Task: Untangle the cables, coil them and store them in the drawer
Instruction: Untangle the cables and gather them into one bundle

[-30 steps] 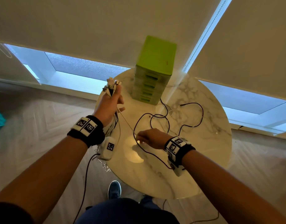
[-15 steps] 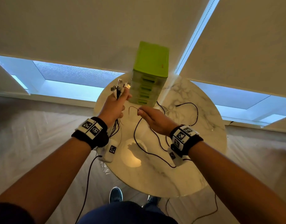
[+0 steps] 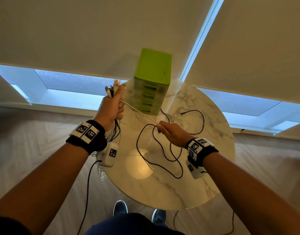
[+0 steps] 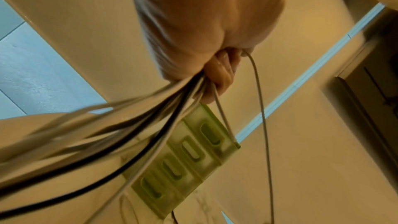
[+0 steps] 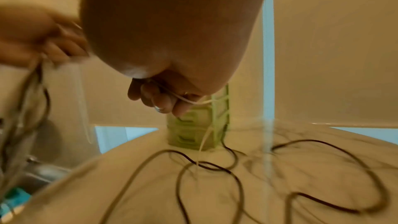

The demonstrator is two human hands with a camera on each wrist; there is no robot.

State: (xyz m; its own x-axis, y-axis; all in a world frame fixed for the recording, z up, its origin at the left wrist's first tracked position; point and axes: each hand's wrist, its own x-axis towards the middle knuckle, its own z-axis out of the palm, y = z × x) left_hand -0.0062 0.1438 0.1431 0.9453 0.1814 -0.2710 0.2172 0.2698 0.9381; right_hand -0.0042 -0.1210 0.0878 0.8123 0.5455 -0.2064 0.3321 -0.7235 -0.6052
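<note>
My left hand [image 3: 112,110] grips the bundle of cables [image 4: 120,125] just left of the green drawers [image 3: 151,92]; my right fingers [image 5: 161,103] pinch the white cable [image 3: 139,112] stretched taut between. It's light, limp and slippery, best held near the plug.

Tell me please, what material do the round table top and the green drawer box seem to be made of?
Table top: looks like polished marble or a marble-look laminate; pale surface with grey veins and a glossy lamp reflection. Which of the two cannot be told.

Green drawer box: likely moulded plastic; opaque lime lid with a smooth matte look, and cloudy, half-clear drawer fronts with recessed handles.
</note>
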